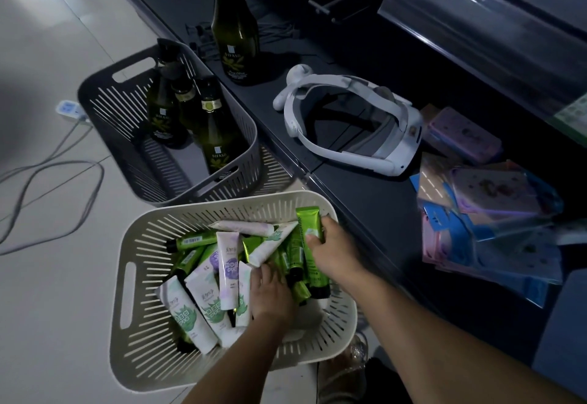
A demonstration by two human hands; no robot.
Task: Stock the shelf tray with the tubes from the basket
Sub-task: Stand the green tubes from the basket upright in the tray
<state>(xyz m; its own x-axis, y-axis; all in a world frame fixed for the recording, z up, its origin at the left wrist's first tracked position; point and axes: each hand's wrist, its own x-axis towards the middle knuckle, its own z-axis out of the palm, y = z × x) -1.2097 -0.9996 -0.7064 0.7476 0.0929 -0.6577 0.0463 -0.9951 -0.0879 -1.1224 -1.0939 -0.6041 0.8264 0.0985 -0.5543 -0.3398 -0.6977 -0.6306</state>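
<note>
1. Green tube [307, 224]: at the 3 o'clock edge of the white basket [133, 244], long axis 12–6, crimped end at 12.
2. Right hand [333, 248] pinches it, thumb on its face; this is the nearer hand.
3. Left hand [270, 292], at 7 o'clock from the tube, has its fingers buried among loose tubes; grip cannot be told.
4. Dark shelf [365, 213] lies at 3 o'clock.

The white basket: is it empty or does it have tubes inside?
Not empty. Many green and white tubes lie heaped in the white basket; the right hand grips one green tube.
</note>
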